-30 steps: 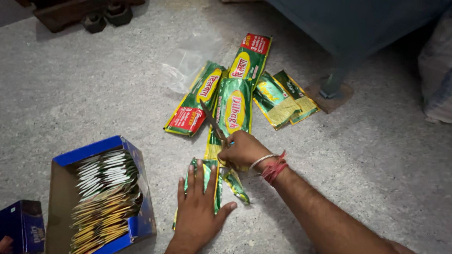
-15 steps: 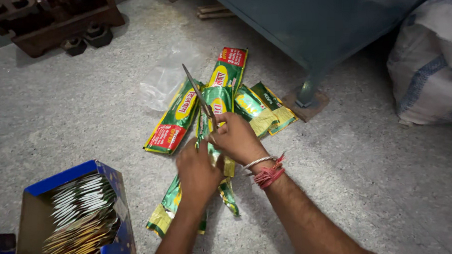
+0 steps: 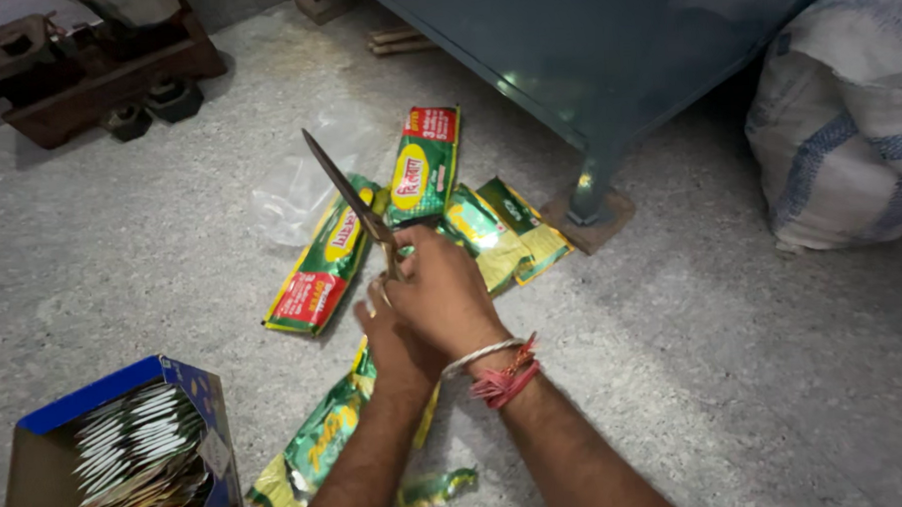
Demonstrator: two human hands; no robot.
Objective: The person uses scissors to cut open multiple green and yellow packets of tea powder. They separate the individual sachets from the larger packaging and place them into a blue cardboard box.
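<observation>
My right hand grips a pair of dark scissors whose closed blades point up and to the left. Tucked just under it, my left hand holds the upper end of a green and yellow packet strip, which trails down towards the lower left on the floor. The left fingers are mostly hidden by the right hand. Beyond the hands lie more green packets with red ends: a long one, an upright one and a folded pair.
A blue cardboard box packed with several flat sachets stands at the lower left. A crumpled clear plastic bag lies on the grey concrete floor. A blue-grey metal cabinet with its leg, a white sack and rusty metal blocks border the area.
My left hand left the floor and closed in under my right hand at the packet strip. The scissors rose and swung to point up-left. The view shifted, moving the box further down-left.
</observation>
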